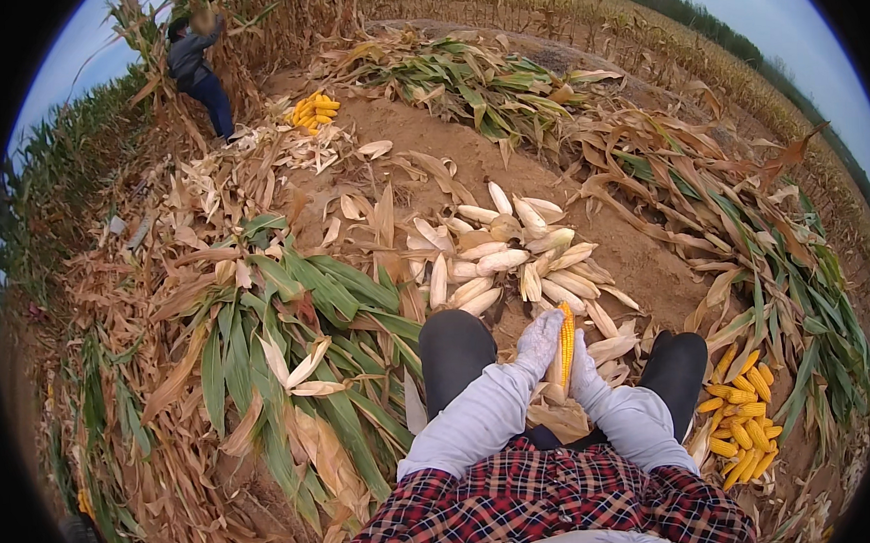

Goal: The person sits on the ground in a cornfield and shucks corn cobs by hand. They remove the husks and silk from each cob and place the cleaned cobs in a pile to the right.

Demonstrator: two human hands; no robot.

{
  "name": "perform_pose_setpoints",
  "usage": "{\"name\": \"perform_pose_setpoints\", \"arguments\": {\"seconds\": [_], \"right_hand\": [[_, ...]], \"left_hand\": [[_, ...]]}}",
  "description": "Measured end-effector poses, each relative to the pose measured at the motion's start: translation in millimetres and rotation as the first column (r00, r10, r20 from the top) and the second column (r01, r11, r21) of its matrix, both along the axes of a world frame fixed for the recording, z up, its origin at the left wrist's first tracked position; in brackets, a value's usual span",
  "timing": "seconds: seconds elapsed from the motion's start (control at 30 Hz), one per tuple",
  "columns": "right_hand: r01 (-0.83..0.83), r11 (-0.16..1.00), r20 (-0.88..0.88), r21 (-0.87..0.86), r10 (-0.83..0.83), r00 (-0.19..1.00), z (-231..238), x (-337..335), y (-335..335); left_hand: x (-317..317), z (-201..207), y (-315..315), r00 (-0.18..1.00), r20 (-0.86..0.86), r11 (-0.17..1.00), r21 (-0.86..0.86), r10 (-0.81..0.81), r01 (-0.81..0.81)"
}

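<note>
Between my knees I hold an ear of corn upright, its yellow kernels bare along the upper part and pale husk around its lower end. My gloved left hand is closed against its left side. On the other side, my gloved right hand closes near its lower part, the fingers partly hidden. Just beyond my hands lies a pile of unhusked corn ears in pale husks. Husked yellow ears are heaped to the right of my right knee.
Cut green and dry stalks lie at my left, with another row of stalks along the right. Loose husks cover much of the bare soil. At the far left a person stands by standing corn, near another yellow heap.
</note>
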State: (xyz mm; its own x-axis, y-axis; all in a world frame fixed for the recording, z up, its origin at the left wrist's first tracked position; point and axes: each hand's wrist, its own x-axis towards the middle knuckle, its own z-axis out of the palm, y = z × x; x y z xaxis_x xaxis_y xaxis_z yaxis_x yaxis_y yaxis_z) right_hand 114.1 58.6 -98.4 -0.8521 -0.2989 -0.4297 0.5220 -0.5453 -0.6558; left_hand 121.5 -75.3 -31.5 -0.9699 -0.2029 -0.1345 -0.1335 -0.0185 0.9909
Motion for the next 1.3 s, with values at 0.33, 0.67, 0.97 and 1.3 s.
{"name": "perform_pose_setpoints", "arguments": {"seconds": [0.33, 0.67, 0.97, 1.3], "right_hand": [[0.019, 0.998, -0.008, 0.053, -0.019, 1.000, -15.1, -2.9, -28.5], [-0.018, 1.000, 0.017, -0.006, 0.018, 1.000, -23.4, -2.1, -5.4], [-0.057, 0.998, 0.073, 0.006, 0.056, 0.996, -0.3, 9.0, -0.5], [-0.036, 0.991, 0.076, -0.125, 0.046, 0.996, -1.4, -8.0, 41.5]], "left_hand": [[6.9, -8.4, -27.1, 0.986, -0.002, 0.981, -0.097, 0.166, -0.165], [-0.6, -27.0, -9.8, 0.990, -0.028, 0.968, -0.209, 0.138, -0.140], [-5.2, -48.8, -5.4, 0.988, -0.025, 0.965, -0.213, 0.154, -0.156], [-8.6, 16.8, 7.7, 0.999, -0.017, 0.995, 0.098, 0.032, -0.030]]}}
